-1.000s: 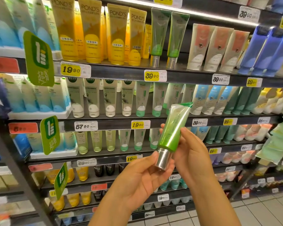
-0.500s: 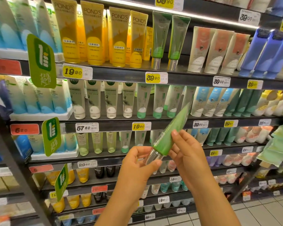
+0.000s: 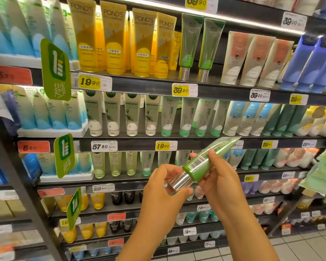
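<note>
My right hand (image 3: 222, 183) grips green plastic tube with shiny silver cap (image 3: 198, 166), tilted, near me, before middle shelf (image 3: 139, 146). My left hand (image 3: 164, 193) fingers curl round cap. Tube picked, barcode showing; I think reading and choosing left

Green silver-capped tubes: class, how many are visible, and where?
3. One shelf tube and its neighbour stand on the upper shelf; the held tube is in the left hand and right hand. More may hide behind.

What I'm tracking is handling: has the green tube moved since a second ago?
Yes. The green tube has tipped rightward and turned barcode-up; its crimped end, formerly above the shelf edge, now lies level with it.
</note>
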